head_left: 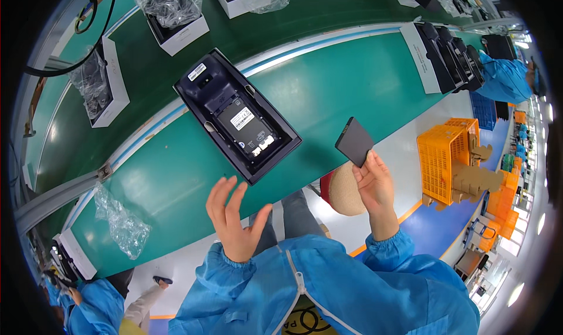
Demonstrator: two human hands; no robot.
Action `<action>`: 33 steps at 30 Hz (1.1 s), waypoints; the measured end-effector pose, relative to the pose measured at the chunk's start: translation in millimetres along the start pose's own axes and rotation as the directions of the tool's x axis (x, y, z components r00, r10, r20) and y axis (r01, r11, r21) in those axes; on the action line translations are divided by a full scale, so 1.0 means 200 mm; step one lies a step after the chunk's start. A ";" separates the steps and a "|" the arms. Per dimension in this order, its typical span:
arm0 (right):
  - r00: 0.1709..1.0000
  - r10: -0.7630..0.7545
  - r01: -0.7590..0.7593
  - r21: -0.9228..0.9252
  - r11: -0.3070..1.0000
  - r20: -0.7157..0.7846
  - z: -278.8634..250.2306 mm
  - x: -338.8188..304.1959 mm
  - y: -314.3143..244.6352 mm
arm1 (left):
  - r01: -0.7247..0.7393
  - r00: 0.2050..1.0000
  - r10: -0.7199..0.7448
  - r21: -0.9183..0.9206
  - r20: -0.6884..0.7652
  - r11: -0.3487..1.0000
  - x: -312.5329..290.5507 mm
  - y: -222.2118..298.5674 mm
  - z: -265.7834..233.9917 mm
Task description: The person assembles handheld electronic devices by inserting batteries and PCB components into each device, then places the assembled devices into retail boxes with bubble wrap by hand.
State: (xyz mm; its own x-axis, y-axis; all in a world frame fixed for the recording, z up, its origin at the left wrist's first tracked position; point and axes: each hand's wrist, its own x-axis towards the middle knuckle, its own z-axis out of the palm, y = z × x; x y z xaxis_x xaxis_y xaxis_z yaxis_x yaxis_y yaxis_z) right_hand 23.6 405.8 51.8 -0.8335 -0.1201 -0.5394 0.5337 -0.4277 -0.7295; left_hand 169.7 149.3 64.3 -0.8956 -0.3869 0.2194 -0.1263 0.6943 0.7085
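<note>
Between the thumb and fingers of my right hand (376,181) is a thin dark rectangular battery (354,141), tilted, with a row of contacts along its upper-left edge. It is held up near the table's front edge. My left hand (231,220) is open, fingers spread, just below the near corner of a dark open box (274,166). Inside that box a black handheld terminal (218,87) lies back up. Its battery recess is uncovered, showing a white label and small white pieces. Whether my left fingertips touch the box I cannot tell.
A crumpled clear plastic bag (121,222) lies on the green table (170,188) at left. Opened white boxes (183,37) with plastic wrap stand on the dark green belt (258,33) behind. More boxed devices (437,56) sit far right. Orange crates (437,165) and co-workers are beyond.
</note>
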 end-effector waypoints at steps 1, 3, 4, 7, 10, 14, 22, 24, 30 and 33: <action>0.999 0.031 -0.031 0.045 0.999 0.013 -0.01 -0.01 0.04 | -0.007 1.000 0.007 -0.010 0.000 1.000 0.01 -0.03 0.00; 0.998 0.051 -0.053 0.089 0.995 0.024 -0.01 -0.04 0.10 | -0.020 1.000 0.020 0.000 -0.013 1.000 0.03 -0.06 0.01; 0.996 0.077 -0.082 0.139 0.987 0.038 0.00 -0.06 0.14 | -0.027 1.000 0.027 -0.007 -0.014 1.000 0.04 -0.08 0.01; 0.990 0.114 -0.130 0.238 0.963 0.078 -0.01 -0.12 0.19 | -0.060 0.998 0.060 -0.012 -0.008 0.998 0.08 -0.11 0.02; 0.987 0.116 -0.145 0.321 0.936 0.107 -0.03 -0.12 0.24 | -0.109 0.994 0.108 -0.031 -0.036 0.994 0.14 -0.13 0.06; 0.993 0.111 -0.117 0.352 0.929 0.037 0.00 -0.12 0.25 | -0.131 0.991 0.131 -0.016 -0.034 0.991 0.17 -0.13 0.11; 0.991 0.124 -0.136 0.323 0.937 0.056 -0.06 -0.01 0.27 | -0.117 0.993 0.117 0.010 -0.015 0.993 0.14 -0.20 0.17; 0.990 0.136 -0.138 0.339 0.931 0.028 -0.08 0.03 0.28 | -0.104 0.994 0.104 -0.008 -0.016 0.995 0.14 -0.19 0.17; 0.994 0.052 -0.069 0.185 0.980 0.096 -0.13 0.22 0.27 | -0.171 0.985 0.166 0.150 0.044 0.974 0.22 -0.14 0.13; 0.992 0.029 -0.043 0.112 0.993 0.126 -0.15 0.37 0.25 | -0.246 0.966 0.234 0.118 0.110 0.962 0.25 -0.14 0.14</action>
State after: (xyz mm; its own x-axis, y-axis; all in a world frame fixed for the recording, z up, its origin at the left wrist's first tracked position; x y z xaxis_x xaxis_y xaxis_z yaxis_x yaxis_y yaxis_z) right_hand -6.4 402.7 -37.0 -0.8290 -0.2446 -0.5029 0.5500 -0.5195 -0.6539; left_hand 117.0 128.2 36.0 -0.9416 -0.1449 0.3040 0.0486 0.8348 0.5484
